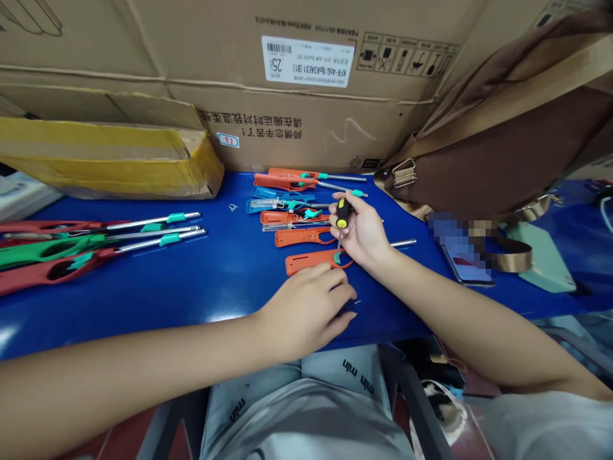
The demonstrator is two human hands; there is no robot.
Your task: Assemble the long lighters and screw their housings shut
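Observation:
My right hand [366,230] is closed around a small screwdriver [341,212] with a black and yellow handle. Its shaft points down to the green trigger of the nearest orange lighter half [306,260], a long-necked gas lighter lying on the table. My left hand [313,306] rests at that lighter's near edge, fingers bent and apart, with nothing visible in them; its fingertips cover part of the lighter. A tiny screw [357,301] lies beside the left fingertips. Just beyond are another orange lighter shell [299,237] and several opened orange and blue lighters [272,204] with metal tubes.
Several red and green lighters [90,246] lie at the left of the blue table [230,268]. A yellow-taped cardboard box [96,160] stands behind them. Small white bits [233,207] lie mid-table. A large carton [306,102] backs the table. A brown bag [479,140] and a phone [457,255] are at right.

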